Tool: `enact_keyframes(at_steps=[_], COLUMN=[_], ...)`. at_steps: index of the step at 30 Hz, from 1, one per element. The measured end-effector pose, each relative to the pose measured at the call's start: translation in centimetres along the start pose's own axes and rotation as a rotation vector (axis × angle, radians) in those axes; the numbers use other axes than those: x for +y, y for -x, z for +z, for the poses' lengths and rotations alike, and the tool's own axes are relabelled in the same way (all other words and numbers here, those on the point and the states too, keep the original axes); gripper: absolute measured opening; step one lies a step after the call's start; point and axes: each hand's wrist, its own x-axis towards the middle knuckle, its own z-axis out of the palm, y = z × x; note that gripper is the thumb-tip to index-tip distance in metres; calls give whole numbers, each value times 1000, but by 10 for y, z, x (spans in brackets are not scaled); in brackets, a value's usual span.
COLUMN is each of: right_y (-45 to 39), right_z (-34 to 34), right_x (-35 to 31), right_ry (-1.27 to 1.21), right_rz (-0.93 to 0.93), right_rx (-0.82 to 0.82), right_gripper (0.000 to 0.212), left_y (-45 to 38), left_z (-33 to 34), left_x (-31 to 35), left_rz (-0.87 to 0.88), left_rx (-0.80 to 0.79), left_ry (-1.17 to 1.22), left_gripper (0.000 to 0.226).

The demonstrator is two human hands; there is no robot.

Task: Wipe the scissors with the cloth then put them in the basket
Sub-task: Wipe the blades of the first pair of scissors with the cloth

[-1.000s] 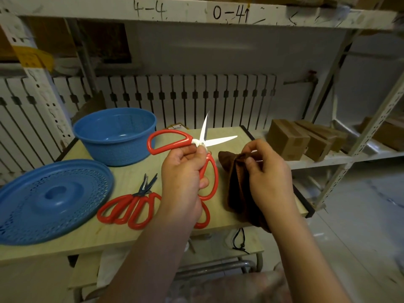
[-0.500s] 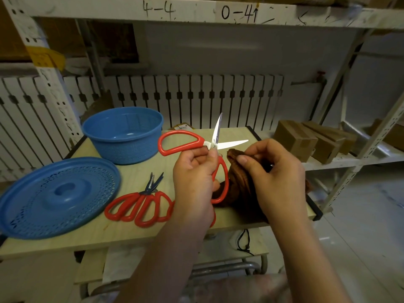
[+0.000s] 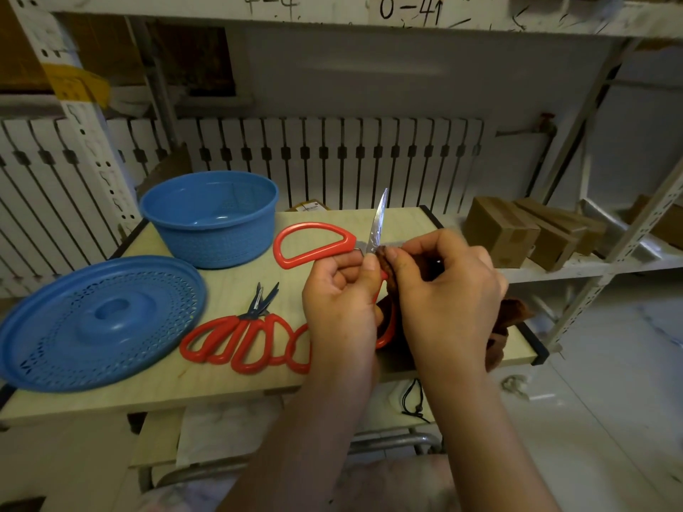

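Head view: red-handled scissors, blades splayed.

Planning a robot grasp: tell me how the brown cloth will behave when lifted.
Likely floppy: the brown cloth sags below the right hand over the table edge. Probably light, since fingertips alone bunch it.

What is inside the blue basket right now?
The blue basket shows only its bare blue floor and perforated wall; no scissors are visible inside. The near wall hides the part of the floor closest to the camera, so that strip cannot be checked.
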Motion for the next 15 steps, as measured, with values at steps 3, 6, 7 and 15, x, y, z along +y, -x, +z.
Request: enact_keyframes(at_steps=[3, 6, 7, 15], right_y=[-2, -1, 0, -6], right_z=[-1, -1, -1, -6], right_x=[1, -5, -6, -5], right_ry=[-20, -48, -41, -17], right_rz=[63, 70, 67, 87], right_rx=[4, -42, -61, -70], right_gripper=[17, 14, 14, 16], left_y=[0, 1, 1, 2], left_z=[-2, -1, -1, 1], left_x=[-1, -1, -2, -3], left_rz=[20, 23, 19, 28], left_rx=[21, 21, 22, 26], left_ry=[-41, -20, -9, -35], left_gripper=[6, 6, 7, 7])
